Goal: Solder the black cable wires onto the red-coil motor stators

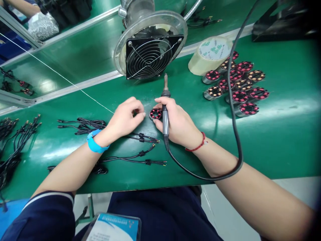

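My right hand (179, 122) holds a soldering iron (165, 121) upright in the view, its tip toward the fan. The same hand's thumb and fingertips grip a small round motor stator (155, 114) with red windings. Just left of it, my left hand (127, 115) is closed in a pinch. A thin pale solder wire (75, 86) runs from the upper left into that hand, and a short end seems to stick out by the fingertips. Below the left hand, black cables (142, 137) with bare coloured wire ends lie on the green bench (190, 167).
A fan (149, 60) with a wire guard stands behind my hands. To the right are a roll of clear tape (210, 55) and several more stators (247, 108). The iron's black cord (234, 127) loops over my right forearm. Bundled cables (15, 147) lie far left.
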Action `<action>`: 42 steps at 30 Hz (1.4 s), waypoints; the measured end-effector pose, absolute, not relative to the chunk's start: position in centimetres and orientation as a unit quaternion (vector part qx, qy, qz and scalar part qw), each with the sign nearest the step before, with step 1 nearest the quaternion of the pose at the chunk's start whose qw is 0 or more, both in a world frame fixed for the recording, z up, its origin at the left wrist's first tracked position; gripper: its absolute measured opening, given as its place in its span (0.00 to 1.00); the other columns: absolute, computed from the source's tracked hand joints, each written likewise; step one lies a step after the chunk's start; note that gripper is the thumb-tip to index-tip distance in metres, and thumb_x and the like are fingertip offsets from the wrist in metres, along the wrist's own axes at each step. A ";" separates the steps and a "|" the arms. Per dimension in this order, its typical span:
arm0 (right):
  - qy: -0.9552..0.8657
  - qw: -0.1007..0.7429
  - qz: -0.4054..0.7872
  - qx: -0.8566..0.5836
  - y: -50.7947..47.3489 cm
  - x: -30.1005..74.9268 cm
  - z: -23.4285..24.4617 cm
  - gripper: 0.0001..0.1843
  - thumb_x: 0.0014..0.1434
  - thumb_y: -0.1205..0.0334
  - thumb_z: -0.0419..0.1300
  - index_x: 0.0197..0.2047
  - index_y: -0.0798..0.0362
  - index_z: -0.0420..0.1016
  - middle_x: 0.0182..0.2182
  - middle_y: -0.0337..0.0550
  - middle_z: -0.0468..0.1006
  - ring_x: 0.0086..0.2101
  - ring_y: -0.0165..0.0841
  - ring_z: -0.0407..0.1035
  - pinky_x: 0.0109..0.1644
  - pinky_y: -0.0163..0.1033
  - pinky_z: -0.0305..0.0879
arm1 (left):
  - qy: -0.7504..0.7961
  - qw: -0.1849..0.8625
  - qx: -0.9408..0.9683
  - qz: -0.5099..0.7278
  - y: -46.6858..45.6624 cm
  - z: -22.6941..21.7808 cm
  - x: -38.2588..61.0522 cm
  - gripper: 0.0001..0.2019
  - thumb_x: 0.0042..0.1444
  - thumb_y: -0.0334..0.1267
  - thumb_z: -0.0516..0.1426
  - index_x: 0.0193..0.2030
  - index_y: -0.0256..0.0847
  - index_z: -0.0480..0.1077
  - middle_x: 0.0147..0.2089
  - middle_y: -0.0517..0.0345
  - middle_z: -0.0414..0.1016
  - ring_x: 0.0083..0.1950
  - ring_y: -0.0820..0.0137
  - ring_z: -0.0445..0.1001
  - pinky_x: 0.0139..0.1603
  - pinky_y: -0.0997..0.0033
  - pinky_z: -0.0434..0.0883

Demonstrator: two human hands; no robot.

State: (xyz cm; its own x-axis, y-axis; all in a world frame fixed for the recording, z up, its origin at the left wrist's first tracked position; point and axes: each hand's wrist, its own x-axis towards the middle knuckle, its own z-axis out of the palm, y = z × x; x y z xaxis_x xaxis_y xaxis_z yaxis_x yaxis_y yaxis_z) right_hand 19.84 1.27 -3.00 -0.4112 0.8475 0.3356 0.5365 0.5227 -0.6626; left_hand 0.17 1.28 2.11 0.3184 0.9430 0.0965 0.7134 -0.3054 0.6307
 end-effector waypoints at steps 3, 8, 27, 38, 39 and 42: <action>-0.808 0.330 0.239 -0.426 1.3 20.0 -3.0 0.28 0.54 0.65 0.56 0.58 0.51 0.56 0.46 0.50 0.78 0.45 0.45 0.74 0.48 0.53 0.71 | 0.576 0.309 0.695 0.299 1.9 2.0 -0.3 0.03 0.54 0.33 0.57 0.30 0.38 0.67 0.29 0.63 0.65 0.29 0.75 0.62 0.32 0.73 0.62; -0.813 0.330 0.235 -0.418 1.2 20.1 -3.0 0.28 0.54 0.66 0.55 0.59 0.50 0.57 0.46 0.49 0.78 0.46 0.45 0.74 0.50 0.53 0.71 | 0.533 0.391 0.722 0.206 2.3 1.4 -0.4 0.05 0.56 0.35 0.57 0.33 0.37 0.72 0.31 0.60 0.70 0.32 0.74 0.66 0.36 0.71 0.64; -0.829 0.329 0.229 -0.390 0.5 19.7 -2.8 0.29 0.56 0.69 0.55 0.61 0.51 0.57 0.48 0.50 0.79 0.46 0.44 0.74 0.48 0.52 0.71 | 0.538 0.440 0.708 0.125 2.4 1.6 -0.1 0.14 0.58 0.42 0.54 0.26 0.37 0.67 0.25 0.63 0.63 0.28 0.75 0.59 0.31 0.72 0.58; -0.831 0.313 0.236 -0.394 1.4 21.1 -2.4 0.30 0.55 0.70 0.54 0.61 0.49 0.56 0.48 0.49 0.79 0.48 0.45 0.74 0.50 0.55 0.70 | 0.571 0.387 0.696 0.200 2.4 2.5 -1.0 0.09 0.59 0.38 0.54 0.31 0.37 0.69 0.30 0.59 0.70 0.32 0.73 0.65 0.35 0.72 0.62; -0.830 0.311 0.239 -0.396 1.6 21.5 -2.3 0.30 0.54 0.70 0.54 0.61 0.49 0.56 0.48 0.50 0.79 0.48 0.46 0.74 0.51 0.56 0.70 | 0.556 0.394 0.711 0.172 2.2 2.8 -1.1 0.08 0.58 0.39 0.55 0.33 0.37 0.70 0.31 0.59 0.70 0.32 0.74 0.65 0.34 0.72 0.61; -0.823 0.304 0.258 -0.404 2.0 22.1 -2.0 0.33 0.52 0.70 0.55 0.61 0.49 0.55 0.51 0.51 0.78 0.50 0.46 0.73 0.53 0.58 0.69 | 0.460 0.413 0.786 0.023 1.3 3.7 -1.2 0.07 0.54 0.38 0.60 0.39 0.39 0.72 0.39 0.58 0.71 0.34 0.73 0.66 0.35 0.72 0.62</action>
State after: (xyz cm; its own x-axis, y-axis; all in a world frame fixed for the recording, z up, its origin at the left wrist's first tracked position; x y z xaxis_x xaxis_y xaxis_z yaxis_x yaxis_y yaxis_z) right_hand 22.14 1.96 -1.99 -0.4891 0.8220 0.2917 0.5088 0.5405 -0.6701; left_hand -1.19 1.27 3.71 0.5754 0.7423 -0.3434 0.7040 -0.2358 0.6700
